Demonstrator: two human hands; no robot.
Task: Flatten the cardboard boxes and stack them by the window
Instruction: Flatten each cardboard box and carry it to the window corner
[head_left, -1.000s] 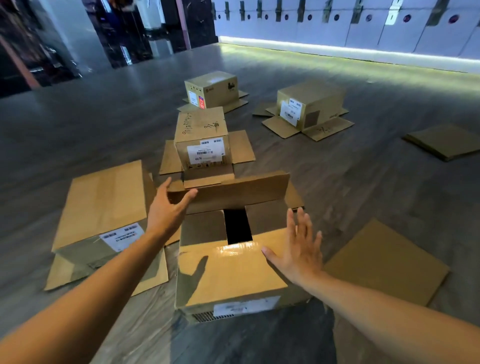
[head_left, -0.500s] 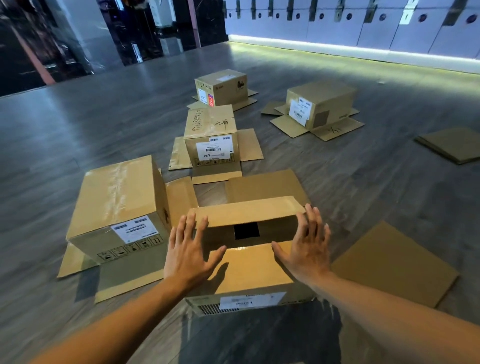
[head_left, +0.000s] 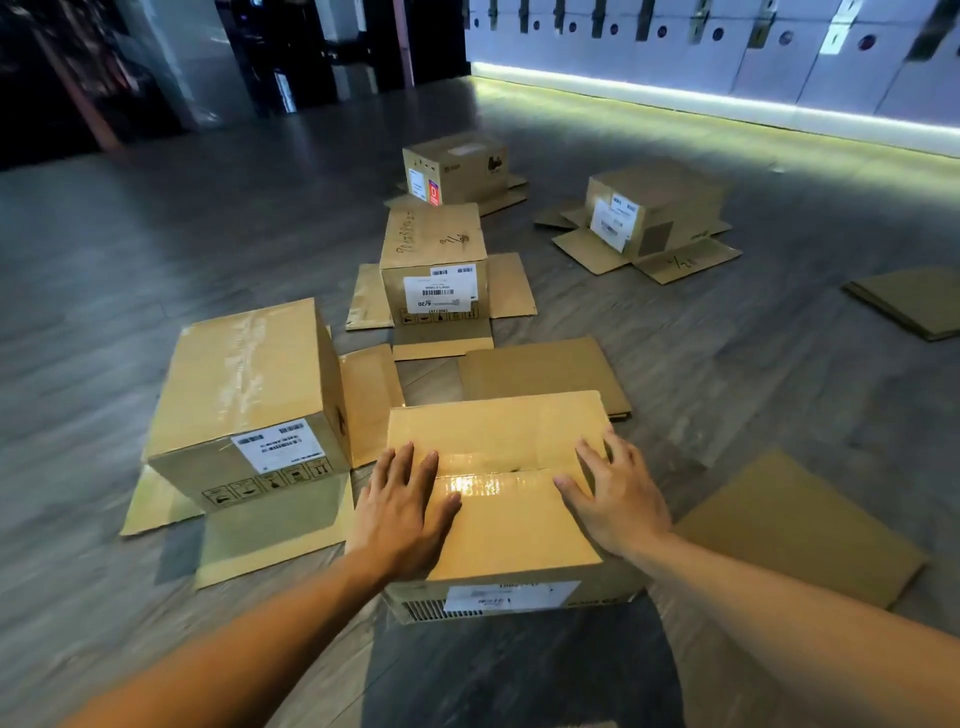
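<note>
A brown cardboard box with a white label on its near side stands on the floor right in front of me. Its top flaps lie closed, meeting along a glossy taped seam. My left hand presses flat on the left part of the top, fingers straight. My right hand presses flat on the right part, fingers spread. A larger upright box stands just to the left, its flaps splayed on the floor.
Three more upright boxes stand further off: a labelled box, a far box and a right box. Flat cardboard sheets lie at the right, behind my box, and far right. A lit wall runs along the back.
The far flap has folded down onto the box, covering the gap in its top. Both hands moved onto the closed top and press flat. The view drew closer to the box.
</note>
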